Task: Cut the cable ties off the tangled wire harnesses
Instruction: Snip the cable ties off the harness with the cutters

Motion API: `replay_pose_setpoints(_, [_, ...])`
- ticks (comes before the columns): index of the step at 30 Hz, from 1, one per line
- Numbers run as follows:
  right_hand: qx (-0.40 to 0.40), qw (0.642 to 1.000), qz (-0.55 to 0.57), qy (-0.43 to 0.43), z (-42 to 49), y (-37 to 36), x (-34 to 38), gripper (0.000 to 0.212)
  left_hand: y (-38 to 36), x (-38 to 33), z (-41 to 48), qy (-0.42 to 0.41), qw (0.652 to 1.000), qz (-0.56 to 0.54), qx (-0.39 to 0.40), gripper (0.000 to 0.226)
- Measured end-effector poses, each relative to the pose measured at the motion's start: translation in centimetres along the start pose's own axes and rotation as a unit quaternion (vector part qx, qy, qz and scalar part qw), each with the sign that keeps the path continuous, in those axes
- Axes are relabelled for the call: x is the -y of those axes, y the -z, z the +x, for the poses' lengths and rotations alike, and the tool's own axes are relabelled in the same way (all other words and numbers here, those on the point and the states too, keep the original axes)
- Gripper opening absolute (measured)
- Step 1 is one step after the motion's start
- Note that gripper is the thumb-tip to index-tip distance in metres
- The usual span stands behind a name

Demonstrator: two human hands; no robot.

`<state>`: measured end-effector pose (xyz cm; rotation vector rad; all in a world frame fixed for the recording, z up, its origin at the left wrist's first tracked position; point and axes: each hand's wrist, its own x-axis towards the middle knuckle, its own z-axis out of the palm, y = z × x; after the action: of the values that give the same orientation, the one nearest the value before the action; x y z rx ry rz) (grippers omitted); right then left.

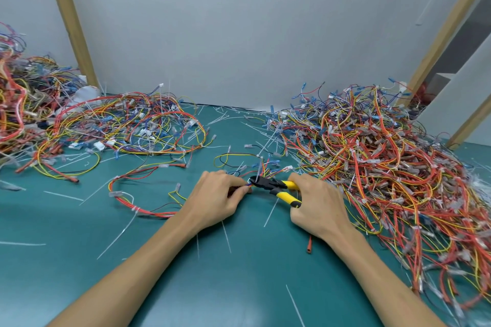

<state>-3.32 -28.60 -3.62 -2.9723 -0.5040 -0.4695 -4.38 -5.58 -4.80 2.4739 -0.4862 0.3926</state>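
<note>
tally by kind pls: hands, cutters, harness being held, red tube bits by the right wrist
hands: 2, left hand and right hand
cutters: 1
held harness: 1
red tube bit: 1
total: 5

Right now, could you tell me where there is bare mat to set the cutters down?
Freest is the green mat near left, below the looped harness, with stray cut ties. Crowded: the right wire pile and the left wire pile.

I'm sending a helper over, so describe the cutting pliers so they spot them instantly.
On the green mat, beside the biggest wire heap, find the right hand. It grips the cutting pliers: the only tool there, black head, yellow handles.
</note>
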Motion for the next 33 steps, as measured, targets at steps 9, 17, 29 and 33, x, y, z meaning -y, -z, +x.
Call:
replay_pose_setpoints(9, [-0.029, 1.000, -0.002, -0.003, -0.02, 0.31, 0.26, 0.017, -0.04, -0.09, -0.07, -0.006, 1.000, 0.009, -0.002, 0.024])
replay_pose_setpoints(17, [0.000, 1.000, 0.007, -0.003, 0.10, 0.11, 0.36, 0.020, -0.02, -0.05, -0.14, -0.003, 1.000, 0.017, 0.004, 0.027])
replay_pose_setpoints(29, [0.011, 1.000, 0.021, -0.005, 0.01, -0.21, 0.49, 0.019, 0.08, -0.21, -0.08, -0.001, 1.000, -0.017, -0.012, 0.022])
replay_pose_setpoints(33, [-0.019, 0.999, 0.024, 0.013, 0.14, -0.05, 0.46, 0.024, -0.01, -0.12, 0.14, 0.003, 0.999, -0.031, -0.014, 0.021])
